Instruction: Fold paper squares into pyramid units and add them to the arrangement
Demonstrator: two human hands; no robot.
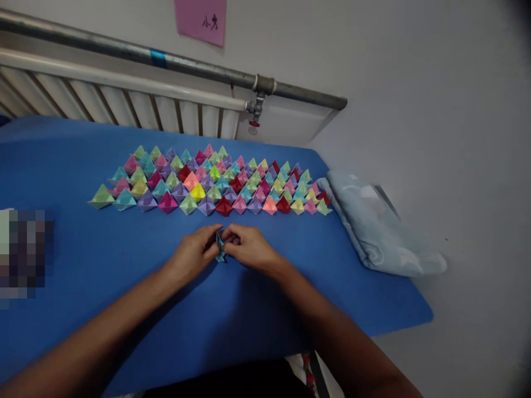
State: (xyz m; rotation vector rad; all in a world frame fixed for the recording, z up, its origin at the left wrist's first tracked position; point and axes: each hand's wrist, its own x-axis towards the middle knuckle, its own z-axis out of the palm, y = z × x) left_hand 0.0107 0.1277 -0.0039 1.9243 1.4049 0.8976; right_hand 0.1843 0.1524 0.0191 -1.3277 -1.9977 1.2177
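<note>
Paper sits pinched between left hand and right hand, probably to steady folds. Boats stand at twelve o'clock.

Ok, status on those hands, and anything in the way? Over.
Left hand and right hand pinching one teal paper piece. Rows of folded paper shapes just beyond. Folded blanket off right, clear of both hands.

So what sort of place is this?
Probably a lived-in indoor room, perhaps a bedroom or dormitory, judging by the white radiator, the folded blanket and the pink note on the wall.
</note>
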